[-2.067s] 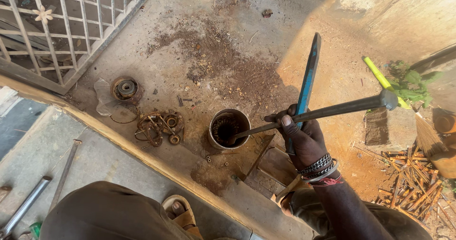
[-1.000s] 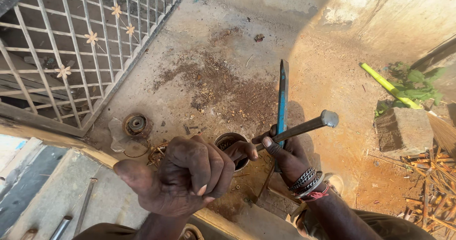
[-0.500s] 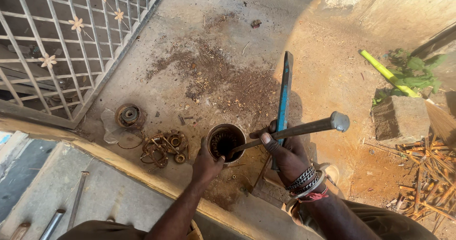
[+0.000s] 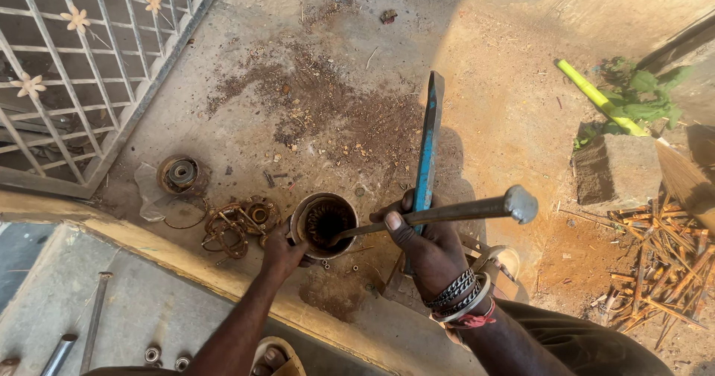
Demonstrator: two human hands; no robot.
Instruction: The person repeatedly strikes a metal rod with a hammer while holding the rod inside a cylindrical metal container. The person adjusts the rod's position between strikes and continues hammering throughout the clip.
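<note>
Change: your left hand [image 4: 281, 251], which was raised close to the camera a second ago, is now resting down against the side of the rusty metal cup [image 4: 323, 224]; half a second ago it was already arriving there, and the view has tilted only a little since.
Ground: the concrete floor [image 4: 477, 85] is looking rough and dusty, carrying a brown stain of rust and dirt above the cup.
Gate: a white metal grille [image 4: 82, 71] with small flower shapes is standing at the upper left.
Block: a grey, coarse stone block [image 4: 614, 169] is sitting at the right, beside a pile of splintered sticks [image 4: 655, 264].
Blue bar: a flat, painted blue chisel [image 4: 427, 153] is standing almost upright in your right hand [image 4: 424, 246].
Rod: a round steel rod [image 4: 439, 214] with a knobbed end is lying across that hand, its tip dipping into the cup.
Right fingers: they are wrapping both chisel and rod together.
Left fingers: they are curling around the cup's left wall.
Cup: round, dark inside, sitting on the floor between your hands.
Small parts: rusty rings and bearings [image 4: 237, 223] are lying just left of the cup.
</note>
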